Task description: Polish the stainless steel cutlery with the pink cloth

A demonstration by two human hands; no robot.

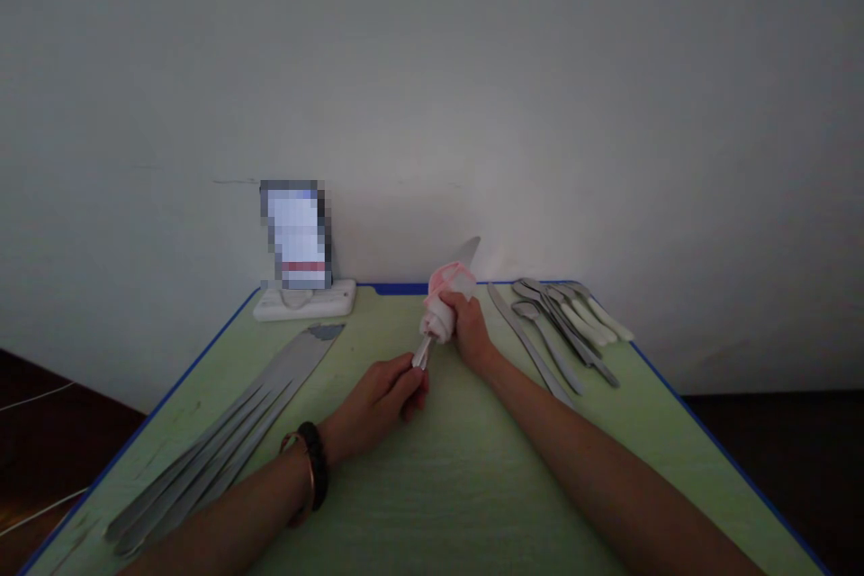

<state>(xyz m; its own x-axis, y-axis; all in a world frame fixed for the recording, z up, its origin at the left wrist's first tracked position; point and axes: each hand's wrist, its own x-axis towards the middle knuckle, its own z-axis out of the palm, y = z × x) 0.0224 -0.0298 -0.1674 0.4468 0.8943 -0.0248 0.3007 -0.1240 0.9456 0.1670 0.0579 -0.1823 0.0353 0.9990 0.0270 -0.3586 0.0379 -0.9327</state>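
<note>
Forearms: both cut off by the lower frame; the left wears a dark bracelet (315,465) and a copper-toned bangle (293,438).

Table (459,504): green wood-grain top, scuffed at left, blue edging; near edge out of frame. A stretch of tabletop lies open between the forearms, running up to the hands.

Floor (37,441): dark reddish-brown, with thin white cables at left; dim at right.

Table knives (270,378), several: fanned at left, handles nearest, partly behind the left forearm; blades overlap, exact count unclear.

Left hand (398,384): fingers pinched on the handle of a table knife (422,349), held mid-table above the surface.

Right hand (471,328): closed around a pink-and-white cloth (444,283) wrapped about that knife; the covered middle is hidden, the tip showing beyond.

Right-hand group, inside the blue edge: single table knife (521,337); metal spoons (528,310), overlapping; white-handled forks (594,317), heads hard to make out.

White base (307,299): far left corner, bearing an upright phone (297,234), its screen pixelated.

Wall (432,90): pale grey, faintly marked, directly behind the far edge.
</note>
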